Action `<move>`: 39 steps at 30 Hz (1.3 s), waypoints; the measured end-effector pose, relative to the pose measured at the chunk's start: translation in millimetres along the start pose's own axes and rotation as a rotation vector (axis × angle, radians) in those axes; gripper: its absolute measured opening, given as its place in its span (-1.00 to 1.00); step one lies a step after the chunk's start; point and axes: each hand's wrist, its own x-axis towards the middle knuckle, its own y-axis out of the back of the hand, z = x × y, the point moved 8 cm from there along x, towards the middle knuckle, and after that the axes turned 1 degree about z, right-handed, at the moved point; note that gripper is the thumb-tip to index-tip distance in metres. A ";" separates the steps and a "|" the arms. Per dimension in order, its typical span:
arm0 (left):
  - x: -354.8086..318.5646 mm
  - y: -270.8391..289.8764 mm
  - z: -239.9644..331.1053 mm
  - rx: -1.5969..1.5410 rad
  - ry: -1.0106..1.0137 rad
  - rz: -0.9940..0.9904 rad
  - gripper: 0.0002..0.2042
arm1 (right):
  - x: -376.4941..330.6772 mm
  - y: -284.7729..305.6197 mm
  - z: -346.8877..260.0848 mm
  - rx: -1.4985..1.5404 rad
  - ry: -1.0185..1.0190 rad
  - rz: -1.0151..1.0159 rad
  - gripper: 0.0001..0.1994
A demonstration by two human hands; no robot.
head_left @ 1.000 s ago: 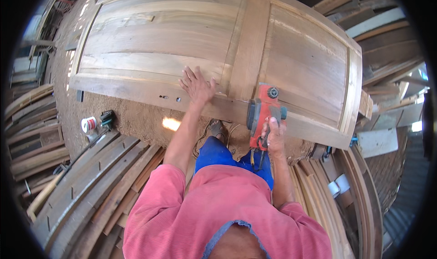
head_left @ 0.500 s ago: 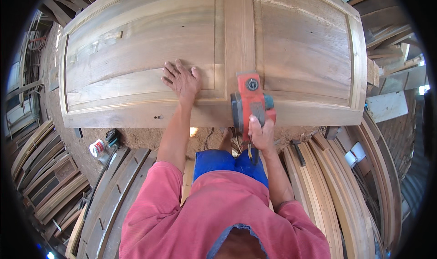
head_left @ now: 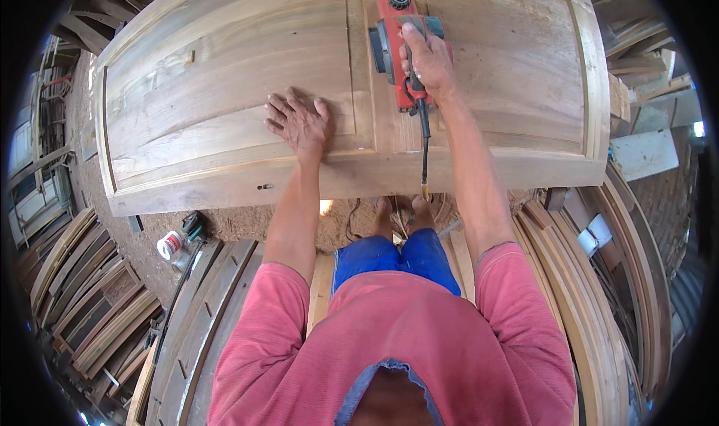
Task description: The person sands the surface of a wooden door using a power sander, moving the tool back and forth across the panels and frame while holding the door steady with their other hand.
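Observation:
A large panelled wooden door (head_left: 225, 188) lies flat in front of me. My right hand (head_left: 428, 60) is wrapped round the handle of a red electric planer (head_left: 389, 14), which sits on the door's middle crosspiece (head_left: 395, 135). From the planer's near end a black power cord (head_left: 425, 137) trails down over the door's near edge. My left hand (head_left: 303, 126) rests flat on the left panel with its fingers spread, close to the near rail, and holds nothing. The underside of the planer is hidden.
Wooden boards (head_left: 202, 313) are stacked at my left, and more planks (head_left: 577, 276) lie at my right. A white and red tub (head_left: 170, 244) stands on the sawdust-covered ground beside a dark power tool (head_left: 193, 226). A white sheet (head_left: 645, 155) lies at the far right.
My right hand has pushed the planer away from me, from the near rail up along the middle crosspiece, and the arm has stretched out. My left hand stays in place on the panel.

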 end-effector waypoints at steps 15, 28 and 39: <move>-3.3 1.3 0.9 0.002 0.003 0.015 -0.20 | -299.2 -23.9 93.2 -0.011 -0.149 0.022 -0.67; -1.1 -2.6 -4.7 -0.004 0.014 -0.017 -0.19 | -43.4 -48.4 9.5 -0.085 0.103 0.110 -0.53; -1.3 2.2 -2.4 -0.081 0.034 -0.031 -0.17 | -62.0 -19.4 -3.9 0.064 -0.001 0.101 -0.61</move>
